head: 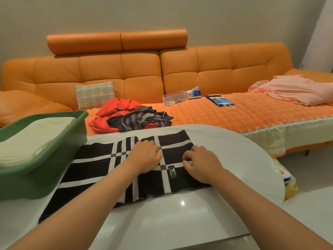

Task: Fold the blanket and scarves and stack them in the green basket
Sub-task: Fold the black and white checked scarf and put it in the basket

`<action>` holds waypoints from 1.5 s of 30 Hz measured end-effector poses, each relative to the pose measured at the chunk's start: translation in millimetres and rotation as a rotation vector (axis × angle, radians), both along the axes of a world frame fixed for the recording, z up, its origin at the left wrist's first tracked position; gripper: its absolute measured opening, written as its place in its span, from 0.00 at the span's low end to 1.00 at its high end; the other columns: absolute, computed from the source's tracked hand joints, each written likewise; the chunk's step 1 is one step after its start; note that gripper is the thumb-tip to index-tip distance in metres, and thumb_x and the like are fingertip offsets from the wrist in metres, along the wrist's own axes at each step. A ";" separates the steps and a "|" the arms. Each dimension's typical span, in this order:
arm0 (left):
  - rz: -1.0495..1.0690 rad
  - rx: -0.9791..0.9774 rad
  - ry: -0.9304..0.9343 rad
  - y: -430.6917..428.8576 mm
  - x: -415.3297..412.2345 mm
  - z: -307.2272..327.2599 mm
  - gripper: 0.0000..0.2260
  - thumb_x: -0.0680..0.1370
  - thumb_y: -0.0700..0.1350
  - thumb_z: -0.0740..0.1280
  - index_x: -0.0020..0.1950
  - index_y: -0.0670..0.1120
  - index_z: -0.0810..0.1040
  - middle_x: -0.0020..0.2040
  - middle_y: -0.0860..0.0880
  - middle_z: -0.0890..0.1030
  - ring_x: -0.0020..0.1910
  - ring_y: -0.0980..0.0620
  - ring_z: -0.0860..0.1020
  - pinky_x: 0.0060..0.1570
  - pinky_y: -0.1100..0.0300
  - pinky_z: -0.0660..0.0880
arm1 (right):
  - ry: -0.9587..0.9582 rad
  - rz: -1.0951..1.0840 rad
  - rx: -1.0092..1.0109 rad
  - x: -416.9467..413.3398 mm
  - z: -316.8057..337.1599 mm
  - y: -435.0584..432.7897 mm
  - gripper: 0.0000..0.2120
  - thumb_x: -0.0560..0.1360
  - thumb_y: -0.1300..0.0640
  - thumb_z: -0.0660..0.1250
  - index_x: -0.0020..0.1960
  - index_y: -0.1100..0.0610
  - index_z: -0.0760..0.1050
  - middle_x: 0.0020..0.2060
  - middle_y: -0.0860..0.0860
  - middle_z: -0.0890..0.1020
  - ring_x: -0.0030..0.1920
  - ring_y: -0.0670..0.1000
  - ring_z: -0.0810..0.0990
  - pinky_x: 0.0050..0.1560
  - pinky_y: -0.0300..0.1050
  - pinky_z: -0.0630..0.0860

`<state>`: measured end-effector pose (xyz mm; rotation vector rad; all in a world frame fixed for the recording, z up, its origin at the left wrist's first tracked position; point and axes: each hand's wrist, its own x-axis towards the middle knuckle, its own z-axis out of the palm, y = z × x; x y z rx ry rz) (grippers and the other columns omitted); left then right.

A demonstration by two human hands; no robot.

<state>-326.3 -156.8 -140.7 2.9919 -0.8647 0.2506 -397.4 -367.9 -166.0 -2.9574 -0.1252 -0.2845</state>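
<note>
The checked scarf (93, 165) is laid flat on the white table (180, 222) beside the green basket (36, 184), which already holds the folded cream blanket (27, 141), and is gripped near its middle by the left hand (144, 156) and right hand (202, 164), fingers curled, presumably for folding.

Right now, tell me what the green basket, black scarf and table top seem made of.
Green basket: likely moulded plastic, matte, smooth rounded rim. Black scarf: soft woven or knitted cloth, matte, with sewn label. Table top: hard glossy white, possibly lacquer or stone; it mirrors a light.
</note>
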 end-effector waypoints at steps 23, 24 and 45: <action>-0.506 0.434 -0.181 -139.3 115.5 -1.7 0.19 0.79 0.42 0.65 0.70 0.53 0.72 0.63 0.50 0.77 0.61 0.49 0.73 0.54 0.51 0.75 | 0.026 -0.204 0.016 26.2 -4.5 -71.3 0.19 0.76 0.39 0.59 0.59 0.49 0.75 0.54 0.49 0.76 0.54 0.51 0.75 0.55 0.48 0.71; -0.501 0.427 -0.205 -137.9 115.8 -1.0 0.16 0.80 0.43 0.64 0.67 0.52 0.73 0.60 0.50 0.78 0.58 0.49 0.73 0.51 0.53 0.75 | 0.057 -0.224 0.042 26.0 -2.6 -71.5 0.18 0.75 0.38 0.60 0.55 0.49 0.76 0.50 0.48 0.76 0.51 0.51 0.75 0.52 0.48 0.73; -0.088 0.409 -0.252 96.7 75.6 97.0 0.11 0.78 0.33 0.62 0.56 0.47 0.77 0.51 0.50 0.80 0.50 0.51 0.79 0.45 0.60 0.71 | 0.307 0.103 0.981 10.6 83.8 133.6 0.23 0.81 0.47 0.63 0.62 0.67 0.74 0.59 0.66 0.78 0.58 0.65 0.78 0.63 0.61 0.74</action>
